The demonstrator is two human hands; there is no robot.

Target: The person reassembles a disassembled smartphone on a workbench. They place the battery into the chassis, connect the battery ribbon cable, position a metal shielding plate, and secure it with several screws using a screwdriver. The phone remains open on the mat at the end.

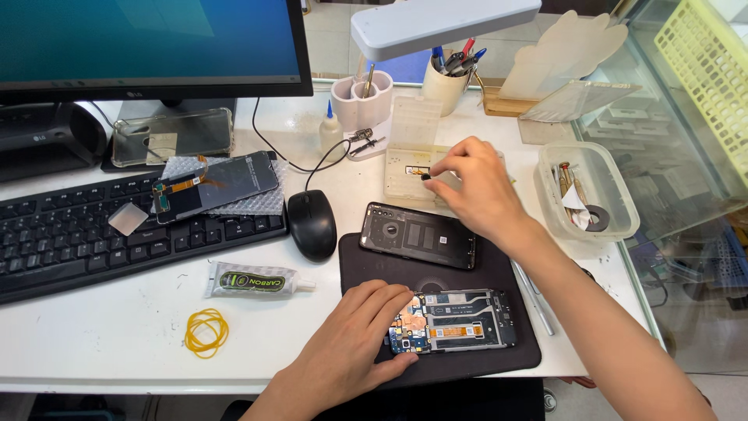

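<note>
Bare desk beside rubber bands (206,333); lamp head (444,25) overhangs back — mouse (312,224) blocks centre.

Teal monitor screen (148,39) rear left; labelled glue tube (253,281) front.

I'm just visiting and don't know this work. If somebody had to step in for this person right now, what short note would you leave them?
Left hand: flat on the left end of the opened phone, which lies on the dark mat with its insides showing.
Right hand: reaching to the pale parts tray, fingertips pinching a small dark part there.
Back cover: off, lying on the mat above the phone.
Detached screen: on bubble wrap over the keyboard.
Glue tube: left of the mat, beside the mouse.
Done: phone opened, cover and screen off.
Left: phone not yet closed up.
</note>
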